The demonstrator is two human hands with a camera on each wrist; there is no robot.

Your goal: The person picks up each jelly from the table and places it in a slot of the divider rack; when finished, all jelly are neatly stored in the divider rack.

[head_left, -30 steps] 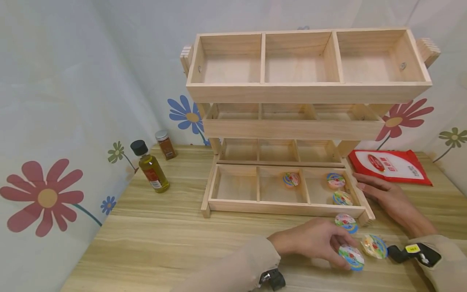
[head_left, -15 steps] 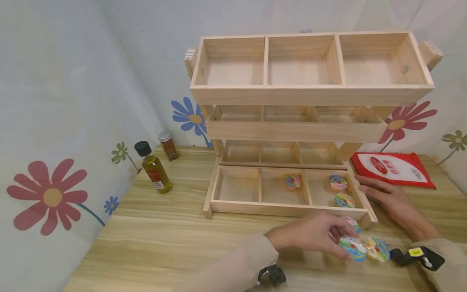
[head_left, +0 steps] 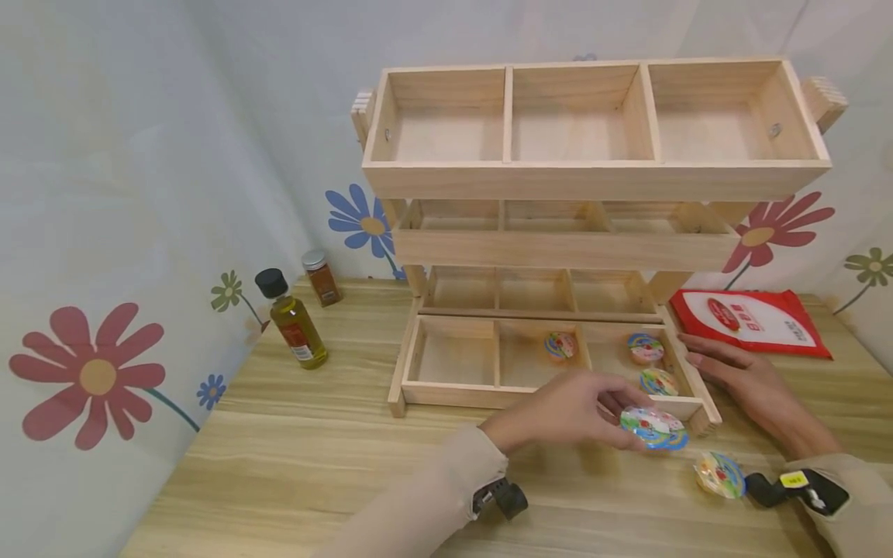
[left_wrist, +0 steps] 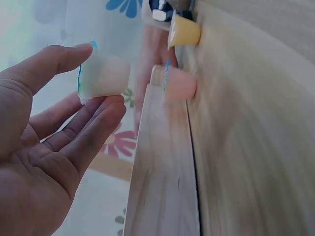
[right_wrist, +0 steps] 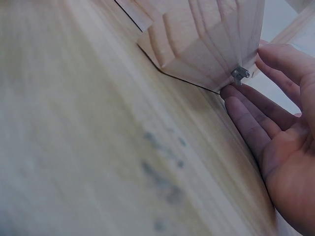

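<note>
- Background and surface: a flower-printed backdrop [head_left: 139, 194] is seen behind a wood-grained worktop [head_left: 244, 465], on which a tiered wooden rack [head_left: 593, 184] is set crosswise.
- Left hand [head_left: 579, 407]: a white cup [left_wrist: 110, 76] is pinched between thumb and fingers, lid up, its axis roughly upright, raised off the worktop.
- Key relation: the right-hand compartment [head_left: 608, 368] of the lowest tray is placed ahead of the left hand and slightly to its right; the tray's front wall [head_left: 453, 396] is interposed.
- A pink cup [left_wrist: 181, 84] is located below and just right of the held one; a yellow cup [head_left: 720, 475] is found farther right, near the right sleeve [head_left: 854, 504].
- Right hand [head_left: 753, 384]: nothing is grasped; relaxed fingers are rested beside the rack's foot [right_wrist: 197, 44], so the white cup is borne by the left alone.
</note>
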